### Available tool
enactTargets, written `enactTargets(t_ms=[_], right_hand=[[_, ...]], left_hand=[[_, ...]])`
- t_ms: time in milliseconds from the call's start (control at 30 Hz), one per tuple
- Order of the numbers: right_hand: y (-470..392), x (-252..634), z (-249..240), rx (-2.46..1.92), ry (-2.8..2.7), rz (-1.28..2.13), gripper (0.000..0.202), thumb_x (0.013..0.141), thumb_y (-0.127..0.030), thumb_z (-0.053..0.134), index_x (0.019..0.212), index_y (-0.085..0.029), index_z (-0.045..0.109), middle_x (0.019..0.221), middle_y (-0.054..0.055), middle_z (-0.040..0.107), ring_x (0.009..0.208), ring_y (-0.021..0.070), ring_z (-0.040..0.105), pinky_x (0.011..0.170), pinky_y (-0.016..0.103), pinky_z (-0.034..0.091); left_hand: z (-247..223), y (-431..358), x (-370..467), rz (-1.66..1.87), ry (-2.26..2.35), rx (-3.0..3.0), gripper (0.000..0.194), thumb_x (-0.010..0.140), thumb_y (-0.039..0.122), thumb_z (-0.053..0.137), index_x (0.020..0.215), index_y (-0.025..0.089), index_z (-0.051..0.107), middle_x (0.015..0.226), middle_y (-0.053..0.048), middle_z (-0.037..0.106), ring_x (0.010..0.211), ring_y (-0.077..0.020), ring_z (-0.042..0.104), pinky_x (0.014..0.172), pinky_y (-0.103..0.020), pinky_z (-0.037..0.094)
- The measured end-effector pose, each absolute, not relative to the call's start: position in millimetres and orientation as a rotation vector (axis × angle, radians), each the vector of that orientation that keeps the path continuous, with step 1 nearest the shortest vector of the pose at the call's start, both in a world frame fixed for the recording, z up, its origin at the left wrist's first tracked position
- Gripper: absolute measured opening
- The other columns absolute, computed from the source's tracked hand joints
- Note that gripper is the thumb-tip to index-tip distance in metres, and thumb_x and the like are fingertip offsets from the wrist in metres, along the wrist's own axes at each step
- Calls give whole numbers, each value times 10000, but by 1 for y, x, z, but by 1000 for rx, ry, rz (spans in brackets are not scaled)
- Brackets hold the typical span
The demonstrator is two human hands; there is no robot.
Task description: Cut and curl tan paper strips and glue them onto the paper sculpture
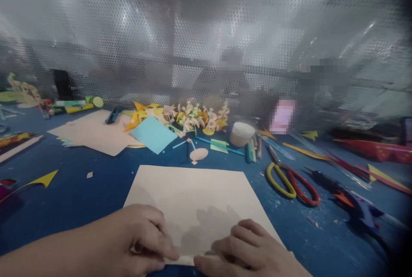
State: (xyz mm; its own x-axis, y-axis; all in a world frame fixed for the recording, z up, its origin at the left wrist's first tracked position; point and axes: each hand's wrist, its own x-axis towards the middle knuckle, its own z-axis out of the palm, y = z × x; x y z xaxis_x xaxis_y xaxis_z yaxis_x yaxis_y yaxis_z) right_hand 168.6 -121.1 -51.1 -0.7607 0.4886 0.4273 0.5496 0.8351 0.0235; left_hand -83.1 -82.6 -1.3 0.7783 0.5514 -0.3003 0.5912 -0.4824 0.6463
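A pale sheet of paper (196, 191) lies on the blue table in front of me. At its near edge, on the left, my left hand (141, 240) has its thumb and fingers closed on the paper. My right hand (246, 249) is at the same edge a little to the right, its fingers bent and pressed together over the paper. Between the two hands a narrow strip of the near edge shows. Both hands cast shadows on the sheet.
Scissors (294, 182) and a glue gun (350, 202) lie to the right. Behind the sheet are a white tub (242, 133), blue paper (153, 134), curled paper pieces (191, 118) and stacked pale sheets (96, 133). A perforated metal screen (144, 32) stands at the back.
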Motion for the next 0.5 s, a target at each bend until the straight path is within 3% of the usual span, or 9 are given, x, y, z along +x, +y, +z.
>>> enactTargets(t_ms=[100, 300, 500], right_hand=[[-121, 169, -49, -795, -2701, -244, 278, 939, -311, 310, 1113, -337, 525, 703, -54, 628, 595, 120, 510, 600, 294, 344], [-116, 163, -49, -716, -2749, -196, 346, 958, -312, 212, 1079, -284, 536, 735, -34, 628, 666, 118, 521, 671, 282, 358], [-110, 153, -47, -649, -2748, -216, 332, 957, -322, 212, 1112, -299, 505, 693, -52, 611, 598, 112, 507, 605, 266, 351]], left_hand=[[-1, -82, -94, -28, 845, 2126, 237, 780, 154, 534, 915, 288, 674, 870, 9, 614, 727, -96, 594, 608, -123, 416], [2, -82, -104, 49, 857, 2170, 206, 821, 199, 507, 899, 262, 687, 876, -1, 640, 780, -98, 598, 672, -128, 407], [1, -83, -108, -1, 870, 2191, 194, 839, 245, 493, 891, 265, 679, 857, -6, 617, 761, -114, 583, 650, -159, 398]])
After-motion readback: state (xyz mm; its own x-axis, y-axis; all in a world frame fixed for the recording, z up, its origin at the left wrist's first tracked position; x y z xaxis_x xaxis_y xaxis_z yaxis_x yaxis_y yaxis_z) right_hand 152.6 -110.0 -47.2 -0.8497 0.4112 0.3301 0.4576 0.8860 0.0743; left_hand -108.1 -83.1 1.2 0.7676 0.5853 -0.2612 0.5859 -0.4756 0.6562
